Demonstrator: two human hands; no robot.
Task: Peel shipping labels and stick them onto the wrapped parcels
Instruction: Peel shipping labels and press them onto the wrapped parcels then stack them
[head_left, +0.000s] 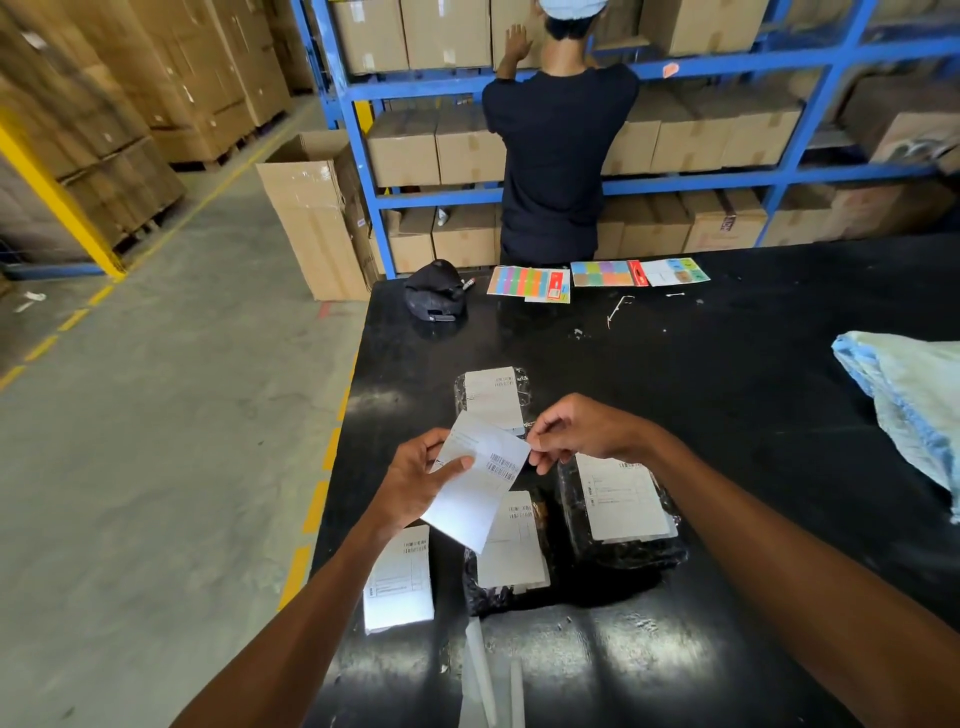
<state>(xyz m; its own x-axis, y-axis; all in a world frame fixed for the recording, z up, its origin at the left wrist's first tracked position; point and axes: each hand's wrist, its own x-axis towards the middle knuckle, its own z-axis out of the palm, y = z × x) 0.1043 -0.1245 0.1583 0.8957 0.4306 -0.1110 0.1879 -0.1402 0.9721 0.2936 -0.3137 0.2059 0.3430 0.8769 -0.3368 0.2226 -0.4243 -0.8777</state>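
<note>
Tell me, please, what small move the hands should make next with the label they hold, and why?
Probably the right hand should draw the pinched corner away to start peeling the label, the left hand steadying it. The left hand grips the label above the black table, the right hand pinches its right corner, and it is not stuck down yet.

You stand in bright, even light. Your glossy black bench (737, 395) throws back white glare patches near its front edge (soft-edged ones). The wide lens bows the blue shelving (810, 67), and the cartons (104, 104) at far left smear.
</note>
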